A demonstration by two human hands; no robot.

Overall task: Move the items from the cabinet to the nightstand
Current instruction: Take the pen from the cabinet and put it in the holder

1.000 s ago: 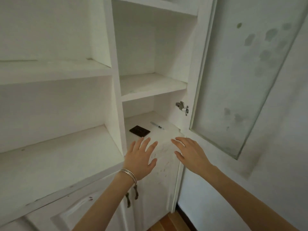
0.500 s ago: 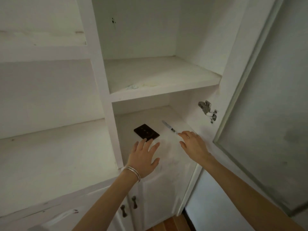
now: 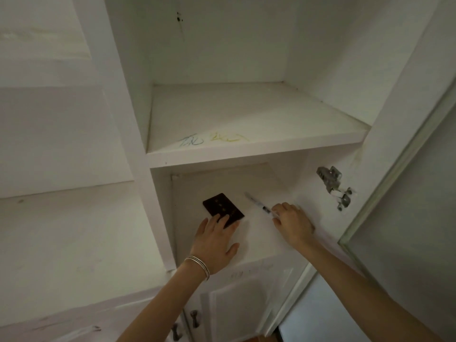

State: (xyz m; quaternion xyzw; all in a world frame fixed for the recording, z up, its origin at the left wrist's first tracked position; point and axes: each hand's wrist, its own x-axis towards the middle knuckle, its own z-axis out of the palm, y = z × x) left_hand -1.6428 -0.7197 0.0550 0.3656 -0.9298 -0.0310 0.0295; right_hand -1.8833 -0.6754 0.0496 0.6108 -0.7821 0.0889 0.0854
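Inside, left hand (image 3: 214, 243) open flat on dark rectangular plate (image 3: 219, 206), right hand (image 3: 293, 223) pinching slim clear pen (image 3: 256, 202)

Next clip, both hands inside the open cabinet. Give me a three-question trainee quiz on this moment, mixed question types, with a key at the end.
1. True or false: the left hand rests straight fingers on the dark flat panel.
2. The thin pen, whose near end the right hand reaches, lies: A) on top of the panel; B) right of the panel, apart from it; C) left of the panel.
3. Fill in: the crayon scribbles are on the shelf ___ the compartment holding the two items.

Key: 1 true; 2 B; 3 above.
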